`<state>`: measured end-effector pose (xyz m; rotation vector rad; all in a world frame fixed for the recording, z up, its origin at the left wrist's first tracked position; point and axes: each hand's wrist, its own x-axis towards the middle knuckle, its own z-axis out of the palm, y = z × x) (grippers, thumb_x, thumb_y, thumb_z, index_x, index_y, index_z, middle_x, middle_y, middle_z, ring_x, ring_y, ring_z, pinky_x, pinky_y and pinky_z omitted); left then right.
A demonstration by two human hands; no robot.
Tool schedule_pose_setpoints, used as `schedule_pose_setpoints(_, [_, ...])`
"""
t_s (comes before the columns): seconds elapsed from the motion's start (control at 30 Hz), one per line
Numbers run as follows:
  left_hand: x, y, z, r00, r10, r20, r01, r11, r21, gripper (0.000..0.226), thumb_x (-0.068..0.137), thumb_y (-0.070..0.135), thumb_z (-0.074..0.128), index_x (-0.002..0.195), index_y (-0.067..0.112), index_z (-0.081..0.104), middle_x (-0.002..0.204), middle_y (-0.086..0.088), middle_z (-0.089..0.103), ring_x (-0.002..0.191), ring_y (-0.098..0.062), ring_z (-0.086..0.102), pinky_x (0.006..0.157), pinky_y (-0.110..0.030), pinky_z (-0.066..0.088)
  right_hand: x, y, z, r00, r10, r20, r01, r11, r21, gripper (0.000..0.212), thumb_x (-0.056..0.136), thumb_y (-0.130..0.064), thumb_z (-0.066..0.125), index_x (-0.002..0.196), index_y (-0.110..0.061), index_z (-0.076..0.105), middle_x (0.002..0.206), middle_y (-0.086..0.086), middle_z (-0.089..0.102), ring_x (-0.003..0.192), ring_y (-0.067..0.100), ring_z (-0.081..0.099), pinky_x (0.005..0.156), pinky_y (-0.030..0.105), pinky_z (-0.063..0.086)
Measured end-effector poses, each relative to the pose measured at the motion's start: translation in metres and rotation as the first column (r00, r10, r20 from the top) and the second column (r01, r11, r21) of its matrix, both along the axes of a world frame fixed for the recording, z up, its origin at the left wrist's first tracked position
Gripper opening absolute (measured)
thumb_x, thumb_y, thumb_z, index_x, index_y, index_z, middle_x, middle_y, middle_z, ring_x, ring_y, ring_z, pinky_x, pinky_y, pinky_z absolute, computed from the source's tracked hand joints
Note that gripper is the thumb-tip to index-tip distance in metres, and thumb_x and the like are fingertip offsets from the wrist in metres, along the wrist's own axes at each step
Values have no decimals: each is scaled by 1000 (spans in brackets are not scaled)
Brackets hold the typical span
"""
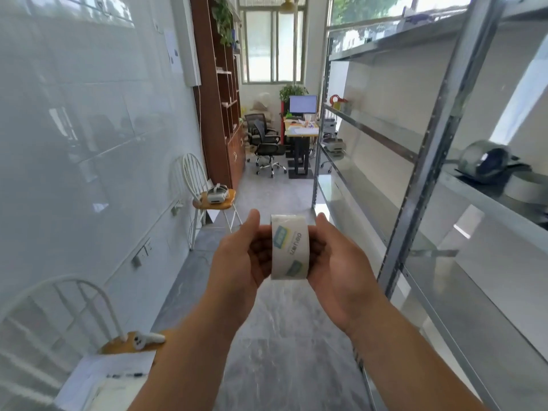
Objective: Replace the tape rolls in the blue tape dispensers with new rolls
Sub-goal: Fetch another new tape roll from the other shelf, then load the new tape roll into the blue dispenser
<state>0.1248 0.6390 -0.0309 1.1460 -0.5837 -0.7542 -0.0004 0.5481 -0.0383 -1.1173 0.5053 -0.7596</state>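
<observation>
Both hands [292, 262] grip wrapped tape roll [290, 247].

Metal shelf [474, 200] — dark tape dispenser [486, 163] on it.

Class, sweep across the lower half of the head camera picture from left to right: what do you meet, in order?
White handheld controller on the near wooden-seat chair → left hand → clear wrapped tape roll with printed label → right hand → grey metal shelving upright.

Head view — forward, downward, near hands [289, 259].
</observation>
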Motion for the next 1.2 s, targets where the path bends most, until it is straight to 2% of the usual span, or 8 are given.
schedule_pose_setpoints(0.17, [66,-85,11,997,-80,-6,80,997,22,57,77,59,57,84,9,85,100,-24,79,93,-39,78,88,-53,60,60,-74,7,995,-99,-13,99,995,-22,60,107,-52,38,123,-8,75,119,20,77,118,39,69,109,63,48])
schedule_pose_setpoints(0.3, [107,-152,15,980,-195,-36,195,981,-2,71,83,55,56,111,-7,75,114,-33,74,110,-49,70,99,-60,55,93,-129,12,977,-211,-17,210,977,-47,60,106,-54,40,117,-10,79,116,18,78,115,37,71,108,61,50])
schedule_pose_setpoints(0.57, [113,-267,12,888,-455,-61,456,890,6,61,89,52,55,103,-3,78,104,-28,78,92,-38,77,80,-47,64,84,-202,11,888,-460,13,460,888,-2,55,106,-51,42,114,-11,80,113,18,78,113,35,72,108,62,49])
schedule_pose_setpoints(0.7, [71,-313,15,787,-611,-82,610,791,-40,66,85,51,58,109,-7,75,108,-33,75,94,-39,76,81,-48,62,41,-217,21,802,-596,44,597,802,-23,56,106,-47,42,122,-4,74,118,20,77,116,35,71,102,53,56])
schedule_pose_setpoints(0.83, [-1,-344,18,627,-772,-101,765,635,-110,65,85,49,59,113,-8,74,110,-34,74,95,-38,75,83,-48,61,-24,-215,31,662,-744,87,749,658,-73,54,105,-46,44,113,-7,79,109,16,81,101,24,78,79,34,63])
schedule_pose_setpoints(1.0, [-89,-367,30,417,-909,-16,900,415,-134,61,88,49,58,111,-4,77,105,-27,78,94,-37,77,76,-42,65,-98,-202,43,450,-883,131,893,442,-90,49,99,-45,52,125,-10,74,118,15,78,113,30,73,97,49,58])
schedule_pose_setpoints(1.13, [-142,-378,34,300,-954,16,946,296,-133,59,87,51,58,113,1,77,107,-23,79,98,-36,77,79,-43,65,-140,-196,46,328,-930,164,944,315,-99,36,93,-37,65,116,-13,79,117,17,78,116,37,70,99,56,54])
schedule_pose_setpoints(1.2, [-162,-382,36,257,-966,25,957,251,-143,61,87,54,61,116,3,77,111,-24,78,102,-38,76,86,-48,63,-158,-194,46,291,-943,163,954,273,-120,29,91,-28,67,111,-13,81,113,17,79,112,38,72,92,54,55])
